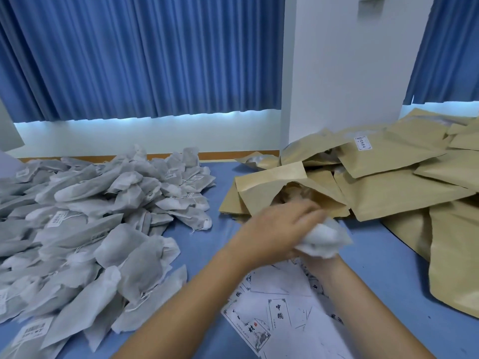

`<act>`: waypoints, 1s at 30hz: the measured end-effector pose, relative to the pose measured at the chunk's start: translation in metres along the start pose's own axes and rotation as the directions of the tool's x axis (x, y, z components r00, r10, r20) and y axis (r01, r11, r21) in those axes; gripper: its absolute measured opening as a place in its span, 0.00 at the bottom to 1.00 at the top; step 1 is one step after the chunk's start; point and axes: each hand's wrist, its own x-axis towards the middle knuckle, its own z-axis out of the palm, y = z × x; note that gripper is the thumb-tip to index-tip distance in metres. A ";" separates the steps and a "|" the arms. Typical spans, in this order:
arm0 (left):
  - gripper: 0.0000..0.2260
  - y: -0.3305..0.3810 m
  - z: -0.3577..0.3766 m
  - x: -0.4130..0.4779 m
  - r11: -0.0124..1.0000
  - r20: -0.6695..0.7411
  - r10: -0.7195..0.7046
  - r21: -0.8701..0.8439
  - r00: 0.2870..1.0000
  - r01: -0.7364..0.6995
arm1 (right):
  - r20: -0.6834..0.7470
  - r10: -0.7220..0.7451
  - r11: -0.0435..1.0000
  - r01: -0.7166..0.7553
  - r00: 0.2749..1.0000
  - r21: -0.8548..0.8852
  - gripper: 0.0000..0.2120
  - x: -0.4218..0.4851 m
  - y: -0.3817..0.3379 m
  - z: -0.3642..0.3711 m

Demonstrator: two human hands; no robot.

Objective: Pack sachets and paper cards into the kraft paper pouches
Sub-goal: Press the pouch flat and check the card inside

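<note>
Head view. A table point(383, 257) with a blue cover carries three stocks of material.

Along the left side, from the far edge to the near-left corner, lies a loose heap of sachets point(90, 216): grey-white fibre bags with drawstrings, some with small printed labels.

In the far-right corner and down the right edge lies a heap of kraft paper pouches point(394, 182), flat and overlapping; one of them bears a white label point(363, 143).

At the inner side of that heap, towards the table's middle, an open pouch point(272, 182) lies with its flap raised and its mouth facing the person. What it holds is too blurred to tell.

At the near edge, right of centre, printed paper cards point(280, 312) are scattered under both forearms.

Just in front of the open pouch's mouth, above the table, a bunched white held sachet point(324, 239) sits between the two hands. The right hand point(315, 259) clutches it from below, with only the heel and wrist showing. The left hand point(274, 229) lies across it from the left, its fingers pointing towards the pouch mouth; they are motion-blurred, so whether they grasp anything cannot be told.

Beyond the far edge hang blue curtains point(129, 60) on either side of a white pillar point(350, 60).
</note>
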 end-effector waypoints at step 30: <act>0.10 -0.010 0.037 -0.040 0.772 0.652 -0.492 0.021 0.576 0.636 | 0.050 -0.075 0.987 0.082 0.996 -0.138 0.08 0.007 -0.027 -0.030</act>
